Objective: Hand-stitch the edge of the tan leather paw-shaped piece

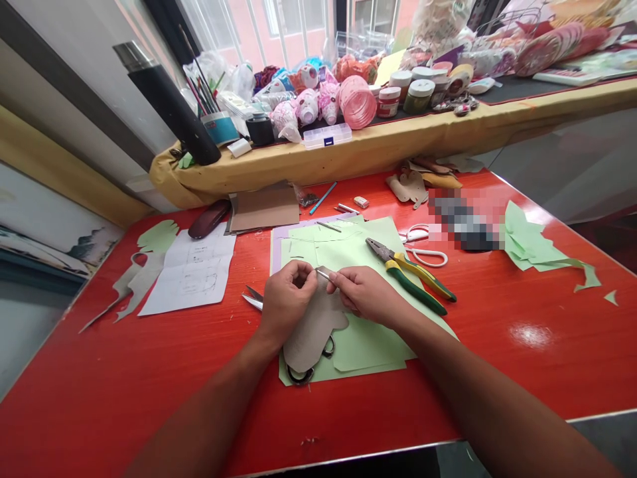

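My left hand (289, 296) pinches the upper end of a grey-beige cut-out piece (313, 332), which looks like leather or felt and has a rounded, wavy outline. In my right hand (365, 292) is a thin silver metal rod (324, 274), its end touching the top of the piece near my left fingertips. Beneath the piece lie scissors, with dark handle loops (300, 377) at the front and open blades (253, 299) at the left. Light green paper sheets (378, 345) are under both hands. Pliers (411, 275) with green and yellow handles rest at the right.
White-handled scissors (428, 256) lie behind the pliers. Printed paper (192, 279) and a dark mouse (209, 219) are at the left, near brown card (265, 211). Green paper scraps (532, 239) lie at the right. Jars (419, 96) and a tilted black flask (172, 106) stand on the sill.
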Available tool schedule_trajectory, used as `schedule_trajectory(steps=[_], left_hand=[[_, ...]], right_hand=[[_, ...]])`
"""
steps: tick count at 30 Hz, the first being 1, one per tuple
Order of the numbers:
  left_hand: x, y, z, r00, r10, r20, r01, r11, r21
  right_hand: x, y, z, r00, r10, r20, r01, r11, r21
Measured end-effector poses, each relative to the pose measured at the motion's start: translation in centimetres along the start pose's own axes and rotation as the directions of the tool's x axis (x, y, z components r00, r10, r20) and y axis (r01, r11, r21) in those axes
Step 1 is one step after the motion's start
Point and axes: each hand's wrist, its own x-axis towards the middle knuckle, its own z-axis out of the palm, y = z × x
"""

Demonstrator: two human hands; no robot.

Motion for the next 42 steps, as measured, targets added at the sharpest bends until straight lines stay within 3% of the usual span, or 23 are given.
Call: schedule_trajectory(steps=[7, 12, 18, 21, 24, 29, 34, 42], left_hand=[[1.5, -1.1, -0.8, 0.991, -0.128, -0.042, 0.125, 0.990, -0.067], [2.2, -1.8, -1.4, 0.983, -0.167, 0.080, 0.178, 0.970, -0.163], [2.4, -2.7, -2.4, 0.966, -0.175, 0.189, 0.222, 0.937, -0.268], [2.5, -2.8, -3.4, 0.965, -0.166, 0.205, 0.205, 0.961, -0.187], [2.4, -2.5, -4.2, 0.974, -0.139, 0.177, 0.134, 0.990, 0.039], [2.0, -2.4, -4.0, 0.990, -0.004, 0.144, -0.043, 0.945, 0.325], [1.8, -2.6, -3.2, 0.981, 0.020, 0.195, -0.092, 0.927, 0.364], [2.0, -2.0, -3.3, 0.970, -0.067, 0.234, -0.007, 0.954, 0.300]], right_hand=[[-1.0, -1.0, -0.8, 0.999, -0.005, 0.054, 0.004, 1.000, 0.015], [-0.8, -0.9, -1.0, 0.995, -0.082, -0.057, 0.081, 0.997, -0.017], [-0.4, -0.5, -1.0, 0.990, -0.108, -0.087, 0.101, 0.992, -0.076], [-0.6, -0.7, -0.9, 0.991, -0.103, -0.079, 0.092, 0.987, -0.132], [-0.9, -0.7, -0.8, 0.992, -0.093, -0.079, 0.077, 0.979, -0.186], [-0.9, -0.6, -0.5, 0.989, -0.103, -0.104, 0.073, 0.965, -0.253], [-0.9, -0.4, -0.2, 0.986, -0.139, -0.094, 0.102, 0.941, -0.323], [-1.0, -0.3, 0.1, 0.974, -0.202, -0.098, 0.135, 0.876, -0.463]])
